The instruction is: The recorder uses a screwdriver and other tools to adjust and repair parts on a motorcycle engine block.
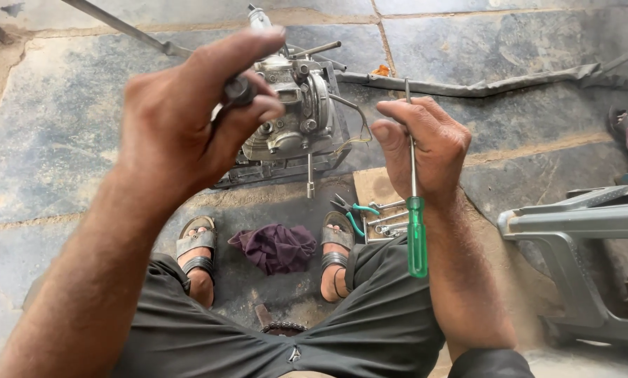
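Left hand (pixel 188 115) pinches what looks like a small metal part (pixel 238 89) above the engine (pixel 296 112); right hand (pixel 422 143) grips a green-handled screwdriver (pixel 416 234)

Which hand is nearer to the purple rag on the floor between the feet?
Right. The right hand, holding the green-handled screwdriver shaft-up, is above and right of the purple rag. The left hand is raised higher, up by the metal engine part.

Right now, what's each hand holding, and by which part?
The right hand holds a green-handled screwdriver by its metal shaft, handle hanging down. The left hand pinches a small dark metal part between its fingertips.
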